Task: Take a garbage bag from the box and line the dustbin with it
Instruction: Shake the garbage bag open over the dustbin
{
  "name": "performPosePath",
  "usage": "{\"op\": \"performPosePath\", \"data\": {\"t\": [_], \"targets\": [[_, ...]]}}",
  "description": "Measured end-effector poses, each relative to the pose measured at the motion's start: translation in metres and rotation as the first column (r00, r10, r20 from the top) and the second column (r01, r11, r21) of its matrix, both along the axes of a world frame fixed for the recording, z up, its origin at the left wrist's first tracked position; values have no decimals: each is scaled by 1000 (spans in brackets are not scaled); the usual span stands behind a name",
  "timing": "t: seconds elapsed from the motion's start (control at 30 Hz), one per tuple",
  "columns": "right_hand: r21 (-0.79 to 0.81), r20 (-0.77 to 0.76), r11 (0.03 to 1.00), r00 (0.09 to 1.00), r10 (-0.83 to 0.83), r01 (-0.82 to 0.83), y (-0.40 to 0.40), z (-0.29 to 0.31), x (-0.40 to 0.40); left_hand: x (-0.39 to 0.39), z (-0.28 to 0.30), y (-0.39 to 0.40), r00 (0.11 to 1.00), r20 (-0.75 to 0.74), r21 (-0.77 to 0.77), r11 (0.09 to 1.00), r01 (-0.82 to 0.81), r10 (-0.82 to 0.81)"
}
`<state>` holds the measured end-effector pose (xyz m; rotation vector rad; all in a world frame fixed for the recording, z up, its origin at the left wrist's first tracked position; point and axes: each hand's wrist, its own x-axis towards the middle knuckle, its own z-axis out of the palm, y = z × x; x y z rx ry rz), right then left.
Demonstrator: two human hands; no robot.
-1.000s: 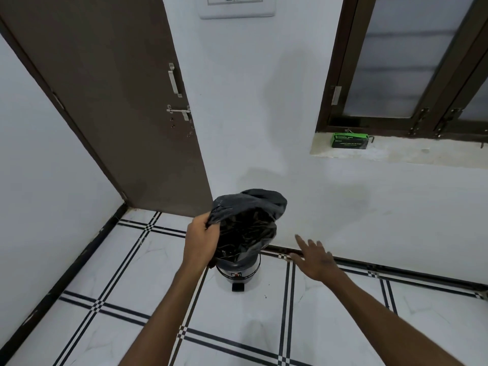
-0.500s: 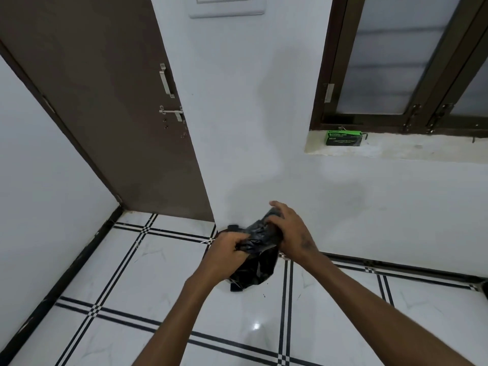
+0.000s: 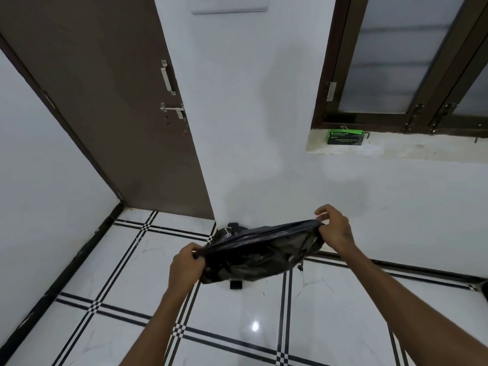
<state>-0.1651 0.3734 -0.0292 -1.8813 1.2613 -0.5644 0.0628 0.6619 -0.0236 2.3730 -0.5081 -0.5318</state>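
A black garbage bag [image 3: 260,250] is stretched wide between my two hands above the floor by the wall. My left hand [image 3: 186,268] pinches its left end and my right hand [image 3: 334,229] pinches its right end, a little higher. The dustbin [image 3: 232,229] stands under the bag, almost fully hidden; only its dark back part and its black foot pedal [image 3: 235,284] show. The green garbage bag box [image 3: 345,136] lies on the window sill, up and to the right.
A brown door [image 3: 105,101] stands at the left of the white wall. A dark-framed window [image 3: 406,62] sits above the sill [image 3: 396,151]. The floor has white tiles with black lines [image 3: 264,326].
My right hand came in and took hold of the bag. Both hands then pulled apart, spreading the bunched bag out wide over the dustbin.
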Motion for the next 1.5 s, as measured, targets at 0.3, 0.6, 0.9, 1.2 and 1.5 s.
{"op": "performPosePath", "data": {"t": [0.3, 0.6, 0.9, 1.2, 1.5], "targets": [[140, -307, 987, 945, 113, -72, 37, -46, -14, -9, -11, -16, 792, -591, -482, 719, -501, 155], [776, 279, 631, 898, -341, -1, 40, -40, -9, -11, -51, 16, 965, -175, 16, 979, 201, -195], [455, 235, 878, 971, 44, -150, 39, -27, -12, 8, -27, 2, 830, -403, -209, 844, -494, 386], [405, 261, 730, 834, 486, -551, 55, -12, -7, 5, -27, -18, 678, -704, -329, 749, -575, 211], [599, -3, 762, 950, 311, -247, 44, -6, -4, -1, -9, -31, 858, -512, -367, 913, -180, -36]]}}
